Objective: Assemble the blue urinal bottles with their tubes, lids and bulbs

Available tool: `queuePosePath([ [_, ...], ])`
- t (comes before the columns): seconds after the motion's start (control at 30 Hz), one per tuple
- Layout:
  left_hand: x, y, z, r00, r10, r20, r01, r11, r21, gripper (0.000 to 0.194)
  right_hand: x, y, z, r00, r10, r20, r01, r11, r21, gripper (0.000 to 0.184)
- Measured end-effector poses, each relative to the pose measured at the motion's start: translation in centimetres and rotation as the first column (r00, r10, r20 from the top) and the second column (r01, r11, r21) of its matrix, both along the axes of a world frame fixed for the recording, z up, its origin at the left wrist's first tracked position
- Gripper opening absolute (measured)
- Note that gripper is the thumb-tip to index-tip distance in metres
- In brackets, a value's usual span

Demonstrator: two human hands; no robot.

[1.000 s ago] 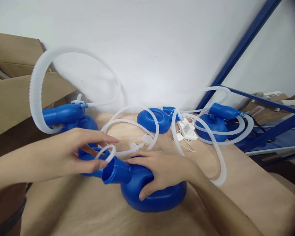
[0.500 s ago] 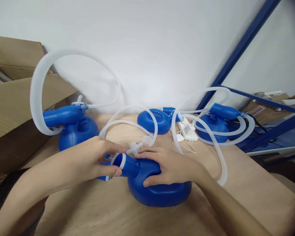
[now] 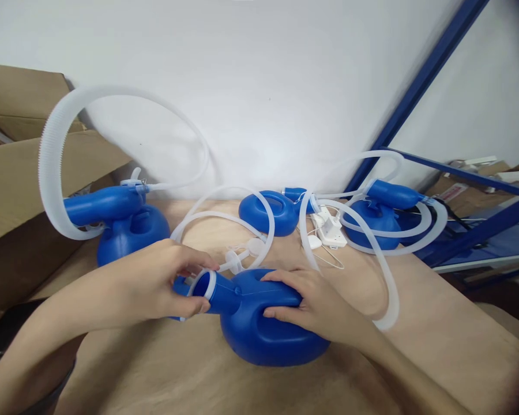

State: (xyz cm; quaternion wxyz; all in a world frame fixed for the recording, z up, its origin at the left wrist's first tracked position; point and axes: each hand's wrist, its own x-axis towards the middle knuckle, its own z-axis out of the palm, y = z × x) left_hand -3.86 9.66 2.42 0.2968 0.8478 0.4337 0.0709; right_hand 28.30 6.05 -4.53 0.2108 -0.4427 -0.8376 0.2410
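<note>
A blue plastic urinal bottle [image 3: 272, 349] lies on the table in front of me, its open mouth pointing left with a white ring [image 3: 212, 285] round the rim. My left hand [image 3: 166, 285] pinches that rim between thumb and fingers. On the handle bar rests my right hand [image 3: 305, 297], curled round it with the thumb over the near side. Part of another blue piece [image 3: 180, 287] shows behind my left fingers, mostly hidden. Just beyond the bottle lie clear plastic connectors [image 3: 233, 261] on a translucent hose [image 3: 242, 190].
Blue urinal bottles with hoses stand at the left [image 3: 132, 233], the back [image 3: 266, 216] and the right [image 3: 369, 222]. A white power strip [image 3: 331, 230] lies near the wall. Cardboard boxes [image 3: 47, 167] flank the left side; a blue metal frame [image 3: 415, 98] rises at the right.
My right hand has slid right along the bottle, away from its neck, and now curls round the handle. My left hand stays at the rim. The view has shifted slightly.
</note>
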Motion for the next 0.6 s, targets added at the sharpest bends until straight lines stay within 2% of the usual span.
queuePosePath([
  [0.1, 1.0, 0.3, -1.0, 0.994, -0.084, 0.073, 0.092, 0.990, -0.111, 0.053, -0.1, 0.0, 0.0, 1.000, -0.001, -0.002, 0.001, 1.000, 0.005, 0.049],
  [0.2, 2.5, 0.0, -2.7, 0.982, -0.090, 0.168, 0.104, 0.991, -0.078, 0.046, -0.2, 0.0, -0.2, 1.000, 0.006, -0.018, -0.006, 1.000, 0.011, 0.047],
  [0.27, 3.1, -0.6, -4.2, 0.966, -0.020, 0.258, 0.030, 0.999, -0.036, 0.045, -0.2, 0.0, -0.2, 0.999, 0.015, -0.032, -0.015, 1.000, 0.017, 0.047],
  [0.33, 3.3, -1.3, -5.8, 0.914, 0.076, 0.397, -0.090, 0.996, 0.016, 0.054, -0.2, 0.0, -0.2, 0.999, 0.019, -0.040, -0.018, 1.000, 0.024, 0.048],
  [0.4, 3.1, -1.7, -7.0, 0.866, 0.098, 0.491, -0.122, 0.992, 0.016, 0.066, -0.3, 0.0, -0.1, 0.999, 0.009, -0.044, -0.007, 1.000, 0.027, 0.049],
  [0.5, 2.8, -2.0, -7.9, 0.835, 0.044, 0.549, -0.072, 0.997, 0.030, 0.077, -0.3, 0.0, -0.1, 0.999, 0.000, -0.046, 0.002, 0.999, 0.032, 0.050],
  [0.6, 2.5, -2.0, -8.3, 0.819, -0.064, 0.570, -0.026, 0.989, 0.148, 0.080, -0.3, 0.0, -0.2, 0.999, 0.003, -0.045, -0.001, 0.999, 0.039, 0.051],
])
